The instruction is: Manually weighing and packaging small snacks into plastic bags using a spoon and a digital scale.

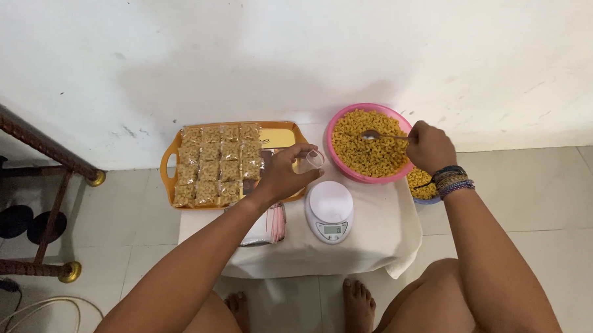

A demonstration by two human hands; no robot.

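My left hand holds a small clear plastic cup above the table, between the tray and the pink bowl. My right hand grips a metal spoon whose bowl rests over the yellow curly snacks filling the round pink bowl. Several bracelets circle my right wrist. A white digital kitchen scale sits on the white cloth just below the cup.
An orange tray holds several small clear bags of the snack in rows. A smaller blue bowl of snacks sits under my right wrist. A stack of empty bags lies beside the scale. A metal-tipped wooden frame stands left.
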